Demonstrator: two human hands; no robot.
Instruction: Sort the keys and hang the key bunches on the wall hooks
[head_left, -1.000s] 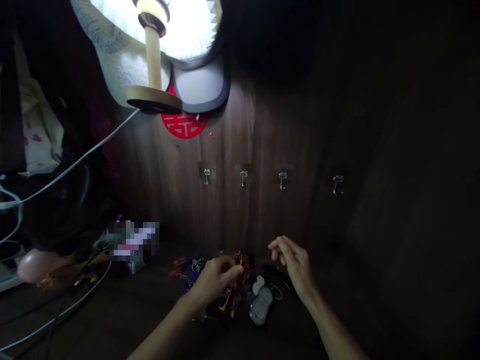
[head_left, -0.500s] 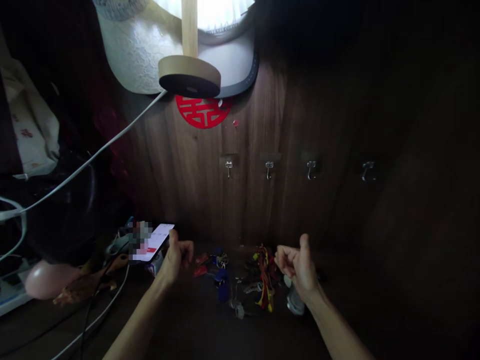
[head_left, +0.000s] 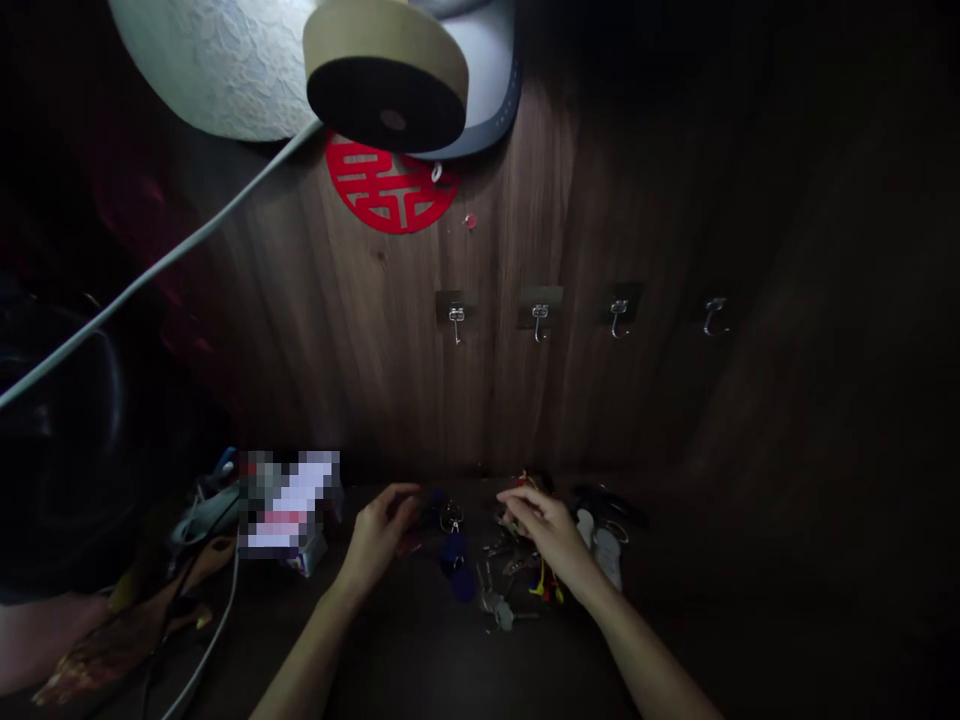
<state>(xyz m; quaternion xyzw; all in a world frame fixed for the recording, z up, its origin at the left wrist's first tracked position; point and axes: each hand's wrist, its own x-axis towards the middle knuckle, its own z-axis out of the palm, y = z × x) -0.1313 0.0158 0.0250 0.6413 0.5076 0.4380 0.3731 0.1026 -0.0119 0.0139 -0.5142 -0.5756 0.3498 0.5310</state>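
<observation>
My left hand (head_left: 382, 527) hovers palm down left of the key pile, fingers loosely bent and apart, with nothing visible in it. Close to its fingertips lie a dim red item (head_left: 409, 545) and a bunch of keys with blue tags (head_left: 459, 578). My right hand (head_left: 551, 530) reaches over the pile, its fingers loosely bent and apart, partly covering a red and yellow cord (head_left: 546, 585). Whether its fingertips touch the keys under them I cannot tell. Loose silver keys (head_left: 504, 612) lie between the hands. Beyond my right wrist are grey key fobs (head_left: 607, 555).
Several metal hooks (head_left: 540, 318) line the wooden wall. A lamp base (head_left: 386, 85) with a white cable (head_left: 176, 255) hangs over caps and a red paper cutout (head_left: 397, 205). At left, a phone (head_left: 292, 505) leans on a small box beside cords and a brown figure (head_left: 127, 640).
Both hands have turned from thumbs-up to palms down and moved inward over the keys. My view has come closer to the wall and tilted down.
</observation>
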